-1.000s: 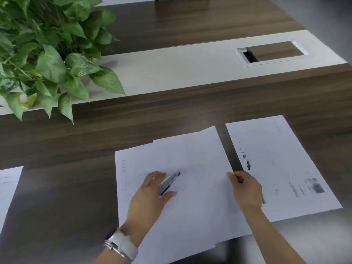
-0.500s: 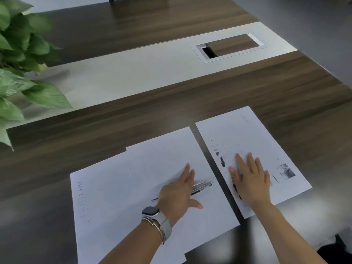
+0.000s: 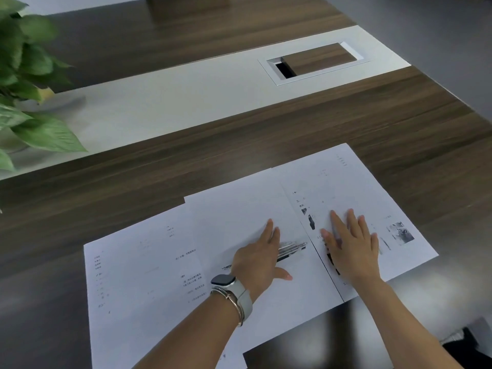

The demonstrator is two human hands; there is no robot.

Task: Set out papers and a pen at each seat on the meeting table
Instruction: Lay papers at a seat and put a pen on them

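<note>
White printed papers lie on the dark wooden meeting table (image 3: 266, 145). A stack of overlapping sheets (image 3: 165, 262) is at the left and a single sheet with small pictures (image 3: 354, 187) is at the right, its left edge against the stack. My left hand (image 3: 259, 258) lies flat with straight fingers on the stack, over a bunch of pens (image 3: 292, 249) that pokes out to the right from under the palm. My right hand (image 3: 351, 246) presses flat on the right sheet, fingers spread.
A leafy green plant (image 3: 29, 83) stands at the far left on the table's pale centre strip (image 3: 165, 99). A metal-framed cable hatch (image 3: 316, 62) is set in that strip at the back right. The table's right end (image 3: 452, 107) is close by.
My view swung right, so the plant slid left. My right hand went from the stack's edge to flat on the right sheet, which now touches the stack. My left hand flattened over the pens.
</note>
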